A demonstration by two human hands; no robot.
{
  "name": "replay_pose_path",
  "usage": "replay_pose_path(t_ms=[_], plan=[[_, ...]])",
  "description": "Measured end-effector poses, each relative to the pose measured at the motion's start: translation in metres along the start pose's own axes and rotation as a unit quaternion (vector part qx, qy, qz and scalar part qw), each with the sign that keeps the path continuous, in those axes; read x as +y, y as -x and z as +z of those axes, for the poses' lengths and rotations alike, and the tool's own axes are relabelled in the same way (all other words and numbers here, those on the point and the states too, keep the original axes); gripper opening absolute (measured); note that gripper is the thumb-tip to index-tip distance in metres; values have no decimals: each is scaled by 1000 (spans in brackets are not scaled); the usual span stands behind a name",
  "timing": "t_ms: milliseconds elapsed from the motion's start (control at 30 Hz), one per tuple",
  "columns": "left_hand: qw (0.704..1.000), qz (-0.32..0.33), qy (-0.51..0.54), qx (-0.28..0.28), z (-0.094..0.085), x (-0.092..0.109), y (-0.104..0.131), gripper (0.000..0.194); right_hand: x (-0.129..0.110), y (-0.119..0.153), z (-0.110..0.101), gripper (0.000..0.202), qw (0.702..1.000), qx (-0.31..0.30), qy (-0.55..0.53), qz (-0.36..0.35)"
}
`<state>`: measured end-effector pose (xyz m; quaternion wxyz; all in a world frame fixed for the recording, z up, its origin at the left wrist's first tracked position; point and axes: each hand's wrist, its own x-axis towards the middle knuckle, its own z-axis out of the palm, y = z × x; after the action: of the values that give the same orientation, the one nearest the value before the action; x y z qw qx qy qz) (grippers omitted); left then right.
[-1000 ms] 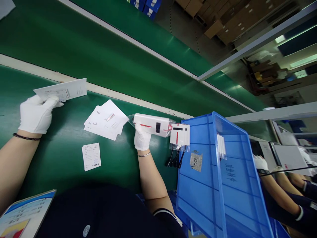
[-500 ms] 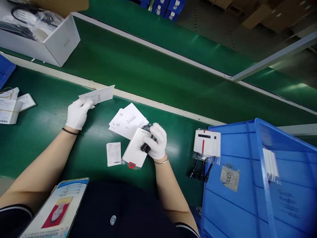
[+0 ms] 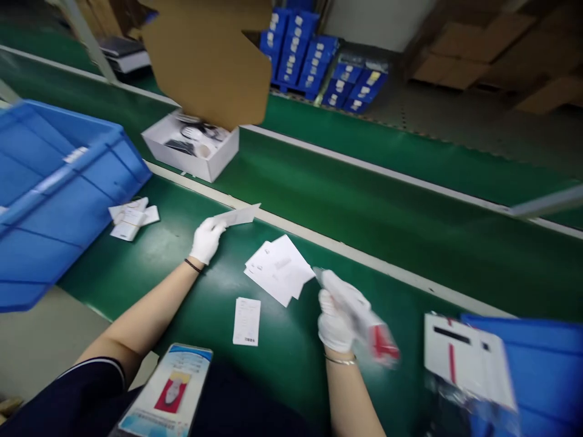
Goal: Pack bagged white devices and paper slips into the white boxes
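- Head view, clock centred on the loose sheets (image 3: 282,273): fanned on the green tabletop (image 3: 209,321), overlapping, corners apart. Probably makes single sheets easy to pick.
- Left hand (image 3: 204,241), 9 to 10 o'clock: gloved, closed on a folded leaflet (image 3: 239,216) by its near end. Far end sticks out toward 1 to 2 o'clock; likely an edge pinch to leave the panels uncovered. Print blurred, unreadable.
- Right hand (image 3: 336,325), 4 o'clock: gloved, gripping the white wrapped pack (image 3: 353,306) around its body. Pack is off the tabletop, tilted, red end toward 4 o'clock. Mid-body grip probably balances it. Motion blur; finger detail unclear. Can't tell if the clear wrap at its upper end touches the sheets.
- Slip stack (image 3: 246,321), 7 o'clock: near the sheets, squared up, apart from them. Looks like a separate pile within easy reach of both hands.
- Banded bundles (image 3: 129,223), 9 to 10 o'clock, beside the left blue crate (image 3: 59,218). Bands presumably stop the paper spreading.
- White box (image 3: 191,159), 10 to 11 o'clock, on the far side of the pale rail. Brown lid raised, so the contents show.
- More wrapped packs (image 3: 469,358), 3 to 4 o'clock, by the right blue crate (image 3: 551,370); grouped on that side, likely for right-hand reach.
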<state>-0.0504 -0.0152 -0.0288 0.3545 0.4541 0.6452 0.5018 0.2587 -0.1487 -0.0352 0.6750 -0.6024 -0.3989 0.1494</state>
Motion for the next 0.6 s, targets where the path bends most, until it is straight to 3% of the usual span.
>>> replay_pose_path(t_ms=[100,200,267,367,467,600], plan=[[996,-30,80,35,-2,-3,-5,23,9,-15,1,46,973,57,-123,184],[981,-34,187,40,-11,-3,-9,40,9,-32,-5,44,896,31,-290,335],[959,-39,277,46,-20,-1,-12,51,5,-39,-10,39,868,50,-336,362],[942,-45,316,104,-37,0,-18,55,3,-41,-13,37,858,79,-344,374],[937,-58,304,160,-53,0,-23,54,10,-39,-14,38,875,57,-306,372],[935,-74,315,146,-60,0,-30,50,32,-39,-19,37,909,-42,-221,351]])
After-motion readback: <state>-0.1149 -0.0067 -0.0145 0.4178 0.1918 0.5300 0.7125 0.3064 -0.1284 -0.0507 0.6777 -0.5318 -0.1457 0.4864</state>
